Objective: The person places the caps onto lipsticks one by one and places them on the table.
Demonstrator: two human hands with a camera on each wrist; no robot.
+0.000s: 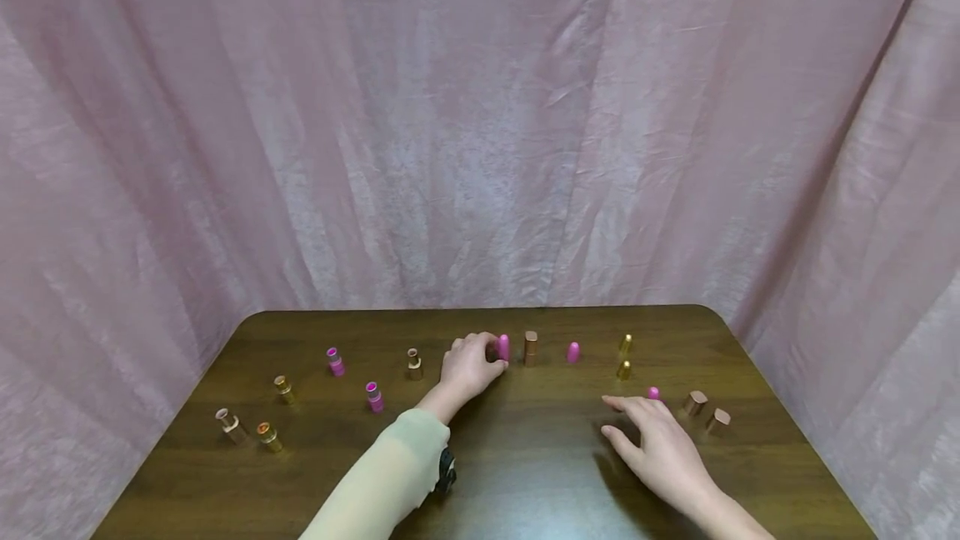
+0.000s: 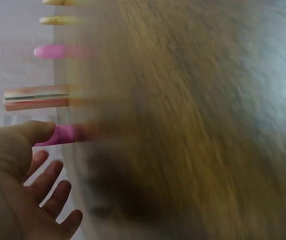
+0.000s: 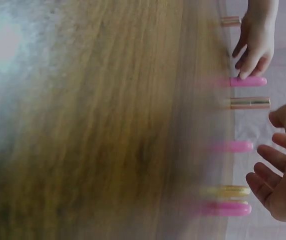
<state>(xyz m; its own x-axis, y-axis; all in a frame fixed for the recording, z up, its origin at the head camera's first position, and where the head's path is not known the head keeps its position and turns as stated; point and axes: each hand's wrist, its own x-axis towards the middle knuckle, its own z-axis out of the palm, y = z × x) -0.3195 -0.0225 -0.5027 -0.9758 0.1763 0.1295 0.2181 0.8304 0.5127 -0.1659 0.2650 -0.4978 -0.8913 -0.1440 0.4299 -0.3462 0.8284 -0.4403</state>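
My left hand [image 1: 471,367] is at a pink capped lipstick [image 1: 504,347] standing upright on the table. In the left wrist view, the thumb overlaps this lipstick's side while the other fingers spread apart beside it. Just right of it stands a rose-gold lipstick [image 1: 530,348]. My right hand [image 1: 662,450] hovers over the table's right side, its fingers extended and holding nothing. Beyond its knuckles a pink cap [image 1: 654,393] is partly hidden. Two rose-gold caps [image 1: 695,402] [image 1: 718,421] stand to that hand's right.
A pink cap [image 1: 573,352] and two gold caps [image 1: 626,343] [image 1: 624,370] stand at the back right. On the left are several uncapped lipstick bases, among them pink [image 1: 374,397], gold [image 1: 269,437] and rose-gold [image 1: 231,425]. A pink curtain [image 1: 480,123] hangs behind the wooden table [image 1: 525,440].
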